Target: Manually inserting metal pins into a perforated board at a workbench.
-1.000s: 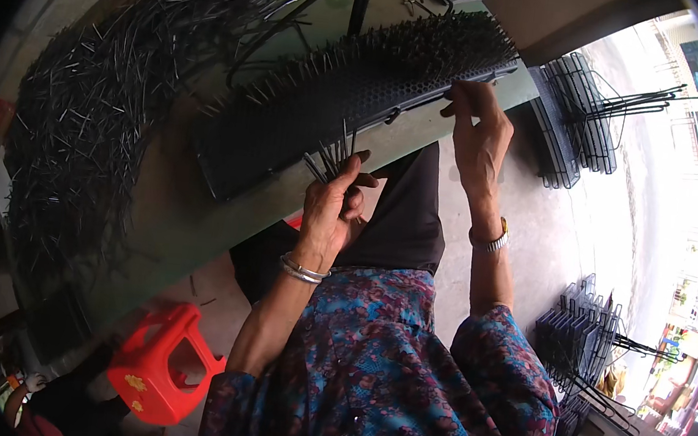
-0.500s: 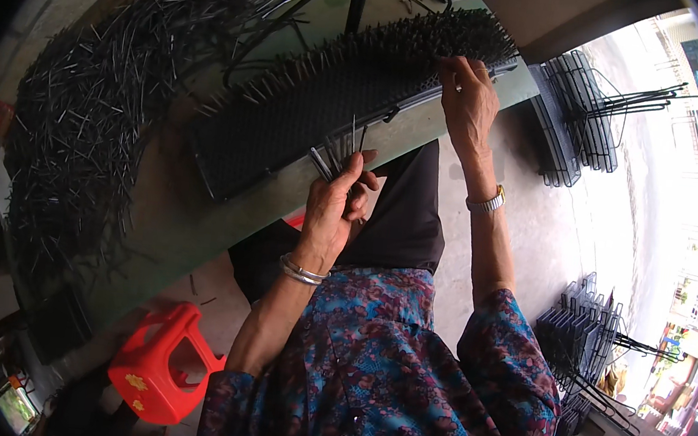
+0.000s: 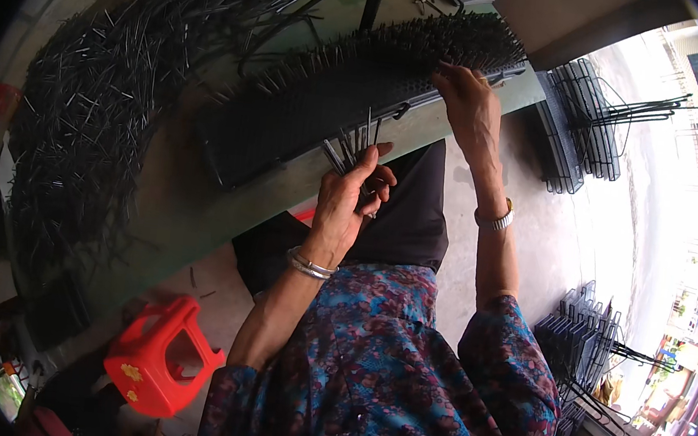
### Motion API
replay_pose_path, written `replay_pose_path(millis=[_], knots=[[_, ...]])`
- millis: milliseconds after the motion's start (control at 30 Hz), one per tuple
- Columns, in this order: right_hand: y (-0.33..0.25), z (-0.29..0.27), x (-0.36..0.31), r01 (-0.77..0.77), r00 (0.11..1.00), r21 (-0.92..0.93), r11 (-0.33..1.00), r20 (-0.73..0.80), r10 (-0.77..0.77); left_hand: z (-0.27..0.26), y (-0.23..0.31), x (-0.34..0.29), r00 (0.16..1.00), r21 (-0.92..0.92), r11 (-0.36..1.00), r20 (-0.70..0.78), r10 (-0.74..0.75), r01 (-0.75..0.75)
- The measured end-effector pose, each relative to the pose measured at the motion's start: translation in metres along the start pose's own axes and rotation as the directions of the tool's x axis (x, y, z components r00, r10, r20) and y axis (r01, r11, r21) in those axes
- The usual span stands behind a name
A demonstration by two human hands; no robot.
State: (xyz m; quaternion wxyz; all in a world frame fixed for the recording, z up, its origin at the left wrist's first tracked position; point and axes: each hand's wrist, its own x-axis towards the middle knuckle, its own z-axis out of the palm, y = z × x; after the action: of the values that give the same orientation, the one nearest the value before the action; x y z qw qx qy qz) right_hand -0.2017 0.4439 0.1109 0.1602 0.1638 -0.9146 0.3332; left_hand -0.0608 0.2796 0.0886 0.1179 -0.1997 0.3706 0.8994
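A long dark perforated panel (image 3: pixel 282 130) lies slantwise on the greenish tabletop, with many thin dark rods (image 3: pixel 384 43) standing upright along its far and right parts. My left hand (image 3: pixel 352 188), bangles at the wrist, is closed round a small fanned bunch of thin metal rods (image 3: pixel 345 151), their tips pointing up over the panel's near edge. At the panel's right part is my right hand (image 3: pixel 473 108), a watch on its wrist. Its fingertips are pinched together close to the standing rods; whatever lies between them is too small and dark to make out.
A big heap of loose dark rods (image 3: pixel 106 99) covers the table's left side. Below the table edge (image 3: pixel 182 264) stands a red plastic stool (image 3: pixel 160 360). Black wire racks (image 3: pixel 577 114) stand on the floor to the right, with more racks (image 3: pixel 579 340) lower down. Pliers (image 3: pixel 423 3) lie at the back.
My left hand has shifted slightly right with its bunch of rods. The right hand stays over the same part of the panel, its back turned a little. The whole view has shifted slightly.
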Motion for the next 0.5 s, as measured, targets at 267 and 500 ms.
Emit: replay_pose_path(millis=[267, 500], knots=[[-0.047, -0.004, -0.022, -0.338, 0.792, 0.413, 0.846, 0.61, 0.018, 0.005, 0.006, -0.004, 0.999, 0.038, 0.998, -0.017, -0.043, 0.044], [-0.044, 0.001, -0.012, -0.428, 0.769, 0.498, 0.754, 0.639, 0.014, -0.005, 0.02, -0.008, 0.994, 0.145, 0.988, 0.087, -0.07, 0.057]])
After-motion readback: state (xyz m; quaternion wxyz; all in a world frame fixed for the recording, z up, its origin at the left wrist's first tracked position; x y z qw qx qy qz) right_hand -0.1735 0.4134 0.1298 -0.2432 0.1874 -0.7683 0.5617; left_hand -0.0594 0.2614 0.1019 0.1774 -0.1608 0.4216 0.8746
